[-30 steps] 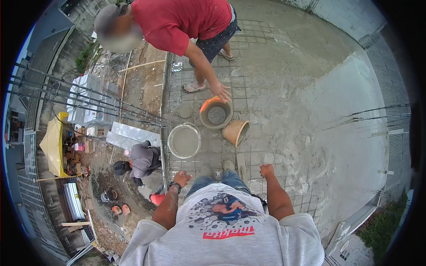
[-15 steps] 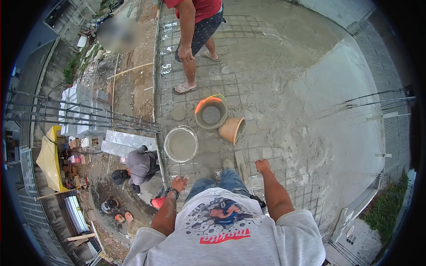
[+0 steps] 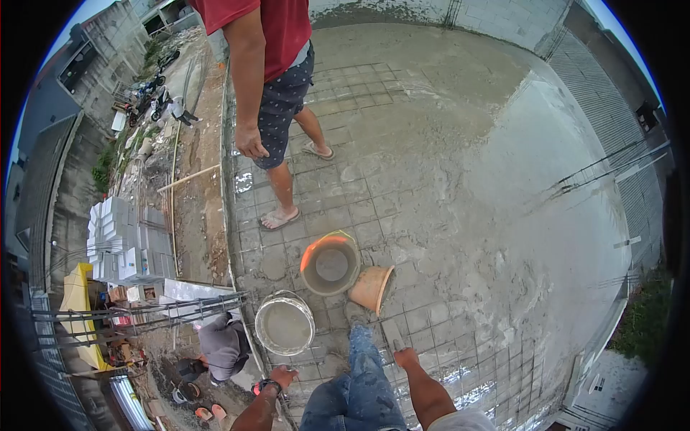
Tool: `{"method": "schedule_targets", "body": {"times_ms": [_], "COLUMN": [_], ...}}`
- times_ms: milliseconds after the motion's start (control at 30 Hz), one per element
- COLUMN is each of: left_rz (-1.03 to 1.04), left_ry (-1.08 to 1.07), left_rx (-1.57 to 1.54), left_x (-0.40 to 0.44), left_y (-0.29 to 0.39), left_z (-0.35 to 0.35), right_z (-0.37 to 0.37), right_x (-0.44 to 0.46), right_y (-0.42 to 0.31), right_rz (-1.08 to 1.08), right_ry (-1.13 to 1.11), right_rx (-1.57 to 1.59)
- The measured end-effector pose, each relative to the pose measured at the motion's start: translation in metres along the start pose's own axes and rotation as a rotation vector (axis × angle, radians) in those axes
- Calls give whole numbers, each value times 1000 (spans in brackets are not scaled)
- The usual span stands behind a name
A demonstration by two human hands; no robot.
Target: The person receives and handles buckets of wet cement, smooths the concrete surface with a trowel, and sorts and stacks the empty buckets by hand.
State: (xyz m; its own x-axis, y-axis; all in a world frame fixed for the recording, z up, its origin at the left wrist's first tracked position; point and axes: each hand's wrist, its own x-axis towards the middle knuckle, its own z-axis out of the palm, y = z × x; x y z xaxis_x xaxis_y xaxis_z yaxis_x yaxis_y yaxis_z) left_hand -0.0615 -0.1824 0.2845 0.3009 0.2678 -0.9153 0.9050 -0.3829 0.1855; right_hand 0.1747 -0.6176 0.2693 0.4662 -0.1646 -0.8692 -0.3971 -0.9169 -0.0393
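Observation:
My left hand (image 3: 283, 376), a dark band on its wrist, hangs below the white-rimmed bucket (image 3: 285, 323), its fingers loosely apart. That bucket holds grey material up near its rim. My right hand (image 3: 406, 358) is curled closed, with no held thing visible. It overlaps the near end of a flat grey strip (image 3: 392, 335) lying on the mesh; I cannot tell whether they touch. Farther ahead stand a dark bucket (image 3: 330, 264) with an orange patch inside its rim and, against it, a tipped orange-brown bucket (image 3: 371, 289). My jeans and one boot are near the strip.
A person in a red shirt (image 3: 287, 29) and sandals stands ahead on wire mesh (image 3: 366, 190). Wet concrete (image 3: 445, 144) spreads to the right. Along the left is a slab edge (image 3: 230, 215); below it another person (image 3: 221, 348) bends over. Bars (image 3: 144, 316) jut out leftward.
My view has tilted up and shifted, so the buckets appear lower. My right hand has moved in to overlap the strip's near end. The person in red stands more upright, hand off the knee.

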Motion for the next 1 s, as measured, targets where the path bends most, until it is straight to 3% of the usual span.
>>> {"method": "schedule_targets", "body": {"times_ms": [100, 133, 267, 333, 367, 400, 433, 533, 633, 767, 833, 933, 1000], "left_rz": [206, 200, 315, 527, 559, 603, 692, 834, 888, 980, 853, 571, 314], "left_ry": [130, 89, 150, 176, 102, -11, -12, 97, 184, 291, 152, 128, 71], "left_rx": [67, -106, -15, -135, -72, -226, -98, 33, -26, -118, -98, 144, 298], "left_x": [14, 29, 155, 213, 177, 190, 190, 169, 162, 201, 224, 310, 322], "left_y": [131, 168, 290, 347, 423, 461, 510, 644, 716, 712, 671, 558, 502], "left_z": [-73, -93, -151, -163, -187, -192, -206, -238, -265, -258, -243, -208, -196], "right_z": [-11, -12, 5, 12, 11, 8, 5, -1, -15, -28, -55, -88, -105], "right_x": [30, 48, 137, 175, 191, 204, 215, 225, 219, 216, 204, 200, 200], "right_y": [-60, -79, -151, -164, -172, -180, -185, -188, -190, -184, -189, -173, -148], "right_rz": [52, 65, 136, 151, 161, 169, 168, 150, 77, -36, -47, 5, 5], "right_ry": [15, 23, 264, 316, 273, 230, 199, 147, 201, 281, 276, 207, 179], "right_rx": [73, 119, 205, 181, 184, 189, 167, 103, 61, 23, 14, -25, -17]}}
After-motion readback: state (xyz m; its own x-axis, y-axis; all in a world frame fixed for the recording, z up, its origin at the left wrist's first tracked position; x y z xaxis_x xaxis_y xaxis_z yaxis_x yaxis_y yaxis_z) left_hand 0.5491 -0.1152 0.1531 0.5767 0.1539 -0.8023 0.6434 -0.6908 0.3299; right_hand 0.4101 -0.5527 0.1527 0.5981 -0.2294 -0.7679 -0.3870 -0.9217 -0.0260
